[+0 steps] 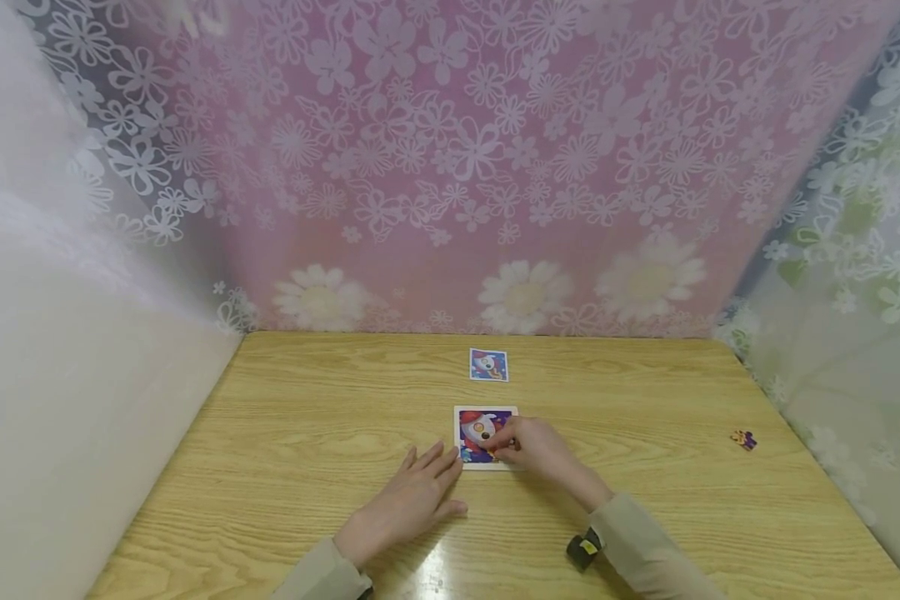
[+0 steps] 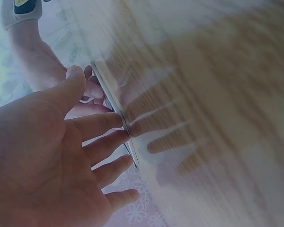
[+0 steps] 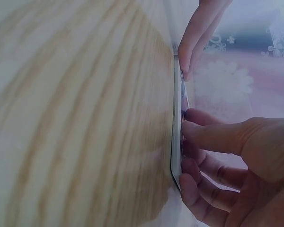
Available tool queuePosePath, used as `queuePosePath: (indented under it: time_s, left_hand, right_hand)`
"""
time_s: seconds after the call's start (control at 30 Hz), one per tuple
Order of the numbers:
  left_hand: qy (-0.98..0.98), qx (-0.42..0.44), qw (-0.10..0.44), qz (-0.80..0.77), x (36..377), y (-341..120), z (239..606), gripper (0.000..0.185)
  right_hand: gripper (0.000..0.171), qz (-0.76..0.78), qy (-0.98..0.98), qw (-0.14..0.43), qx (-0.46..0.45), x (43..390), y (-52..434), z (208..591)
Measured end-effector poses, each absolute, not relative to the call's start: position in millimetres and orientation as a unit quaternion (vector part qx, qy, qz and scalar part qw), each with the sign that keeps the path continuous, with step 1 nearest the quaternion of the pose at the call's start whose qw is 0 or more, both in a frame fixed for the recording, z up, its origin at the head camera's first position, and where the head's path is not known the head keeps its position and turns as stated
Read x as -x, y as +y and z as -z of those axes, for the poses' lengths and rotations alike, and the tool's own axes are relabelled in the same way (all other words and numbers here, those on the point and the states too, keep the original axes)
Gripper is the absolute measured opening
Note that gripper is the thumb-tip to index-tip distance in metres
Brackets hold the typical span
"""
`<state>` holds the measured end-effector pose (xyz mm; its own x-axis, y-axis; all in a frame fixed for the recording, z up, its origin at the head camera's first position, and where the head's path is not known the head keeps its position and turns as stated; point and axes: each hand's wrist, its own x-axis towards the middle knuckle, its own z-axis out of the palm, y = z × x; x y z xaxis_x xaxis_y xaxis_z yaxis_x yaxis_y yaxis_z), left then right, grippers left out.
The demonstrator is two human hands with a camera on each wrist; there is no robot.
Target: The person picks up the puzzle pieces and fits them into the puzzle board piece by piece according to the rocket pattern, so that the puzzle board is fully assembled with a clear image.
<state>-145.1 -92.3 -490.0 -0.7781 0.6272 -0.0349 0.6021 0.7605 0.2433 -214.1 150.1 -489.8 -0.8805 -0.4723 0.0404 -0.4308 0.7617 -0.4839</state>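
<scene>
My left hand (image 1: pixel 408 500) lies flat, steadying the puzzle board (image 1: pixel 484 437) — right hand (image 1: pixel 534 446) fingers pinch a piece. Press unevenly, and I'd guess the board skids across the table (image 1: pixel 285 433).

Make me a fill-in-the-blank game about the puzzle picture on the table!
1. The right hand presses its fingertips on the puzzle board, which lies on the ____ table.
2. The left hand lies flat with its fingers ____.
3. The small picture card lies ____ the person than the puzzle board.
4. A loose puzzle piece lies far to the ____ side.

Missing words: wooden; straight; farther from; right
</scene>
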Motion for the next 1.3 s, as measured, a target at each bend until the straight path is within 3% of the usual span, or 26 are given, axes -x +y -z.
queuePosePath:
  time_s: [0.4,1.0,1.3]
  left_hand:
    - [0.937,-0.329,0.061,-0.104,144,-91,484,0.067]
    - [0.936,-0.328,0.066,-0.110,145,-91,484,0.067]
    - [0.936,-0.325,0.073,-0.115,145,-91,489,0.068]
  right_hand:
    - [0.014,0.345,0.922,0.043,0.170,213,165,482]
    - [0.037,0.529,0.838,0.017,0.131,205,242,483]
    - [0.039,0.506,0.856,-0.041,0.102,191,300,483]
